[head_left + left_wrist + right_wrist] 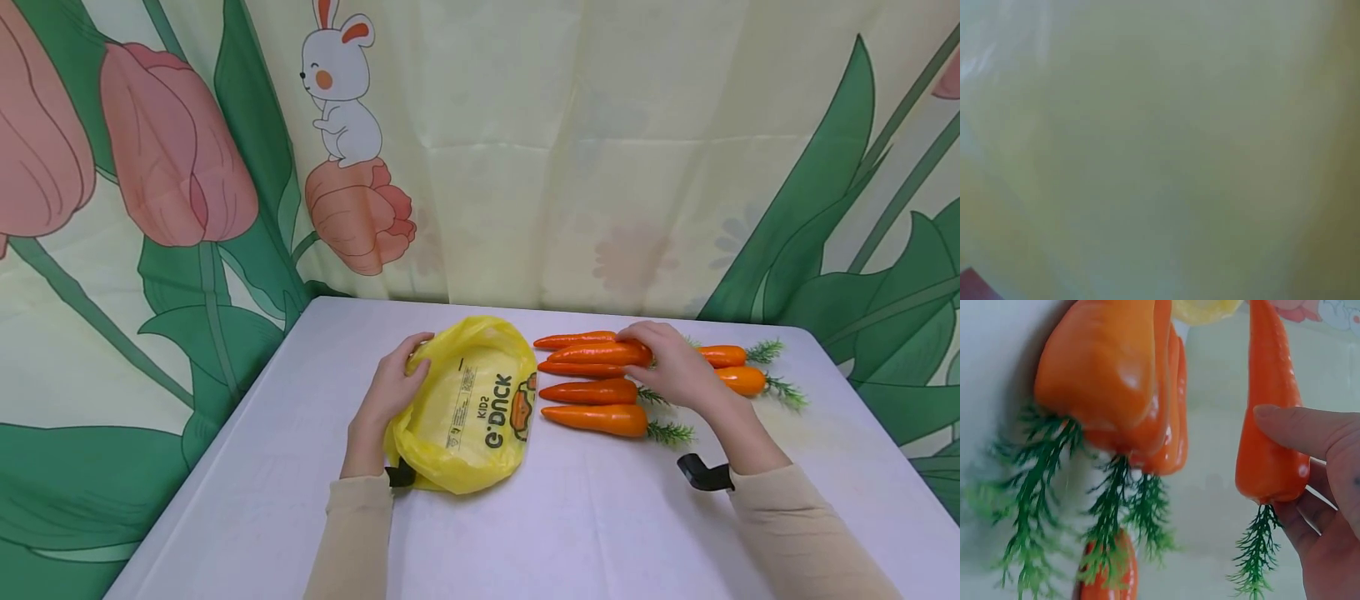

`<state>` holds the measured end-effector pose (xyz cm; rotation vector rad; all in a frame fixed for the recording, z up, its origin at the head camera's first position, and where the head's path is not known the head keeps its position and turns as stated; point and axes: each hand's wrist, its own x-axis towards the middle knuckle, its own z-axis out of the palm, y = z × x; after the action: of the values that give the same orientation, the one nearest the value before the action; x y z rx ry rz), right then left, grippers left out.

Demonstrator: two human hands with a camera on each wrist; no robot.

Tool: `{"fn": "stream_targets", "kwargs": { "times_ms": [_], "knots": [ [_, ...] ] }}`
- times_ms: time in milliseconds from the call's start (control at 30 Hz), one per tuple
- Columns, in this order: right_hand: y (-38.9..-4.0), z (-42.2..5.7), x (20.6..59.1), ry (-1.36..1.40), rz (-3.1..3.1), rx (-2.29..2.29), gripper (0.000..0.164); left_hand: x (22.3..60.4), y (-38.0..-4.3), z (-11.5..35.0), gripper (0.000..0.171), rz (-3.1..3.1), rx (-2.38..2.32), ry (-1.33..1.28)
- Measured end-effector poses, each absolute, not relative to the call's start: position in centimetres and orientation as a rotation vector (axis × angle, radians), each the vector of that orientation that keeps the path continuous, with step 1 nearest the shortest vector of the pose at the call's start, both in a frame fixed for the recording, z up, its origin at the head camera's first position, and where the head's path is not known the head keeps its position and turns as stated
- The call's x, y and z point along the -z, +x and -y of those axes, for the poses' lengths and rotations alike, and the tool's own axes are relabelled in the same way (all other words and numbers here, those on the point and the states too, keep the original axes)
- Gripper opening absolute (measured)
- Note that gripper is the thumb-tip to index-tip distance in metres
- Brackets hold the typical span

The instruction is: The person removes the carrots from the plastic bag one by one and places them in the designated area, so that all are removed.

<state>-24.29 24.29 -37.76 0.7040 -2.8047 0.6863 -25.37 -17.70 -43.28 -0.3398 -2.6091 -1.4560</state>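
My left hand (393, 379) grips the left rim of a yellow plastic bag (453, 475), its thumb and fingers at the edge. The bag's mouth gapes upward, and its printed duck design shows inside. Blurred yellow film of the bag (1160, 137) fills the left wrist view. To the right of the bag, my right hand (667, 358) pinches an orange carrot (1272, 444) with a green leafy tuft between thumb and fingers. That carrot is raised off the table, its tip pointing toward the bag. Several other carrots (592, 419) lie in a row beneath and in front of it.
Two more carrots (741, 381) lie behind the right hand, farther right, tufts pointing right. All rest on a white-covered table (480, 550). A printed curtain (570, 167) hangs along the table's back edge. Black wrist mounts (703, 473) stick out beside both wrists.
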Motion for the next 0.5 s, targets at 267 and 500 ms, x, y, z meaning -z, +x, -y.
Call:
{"fn": "stream_targets", "kwargs": {
  "times_ms": [267,500],
  "knots": [
    [-23.8,-26.9,38.1,0.713,2.734,-0.686,0.039,43.4,-25.5,17.8,0.043,2.62,1.447,-0.342],
    [-23.3,-29.3,38.2,0.7,2.712,-0.674,0.042,43.5,-25.6,17.8,0.043,2.617,1.456,-0.342]
  ]
}}
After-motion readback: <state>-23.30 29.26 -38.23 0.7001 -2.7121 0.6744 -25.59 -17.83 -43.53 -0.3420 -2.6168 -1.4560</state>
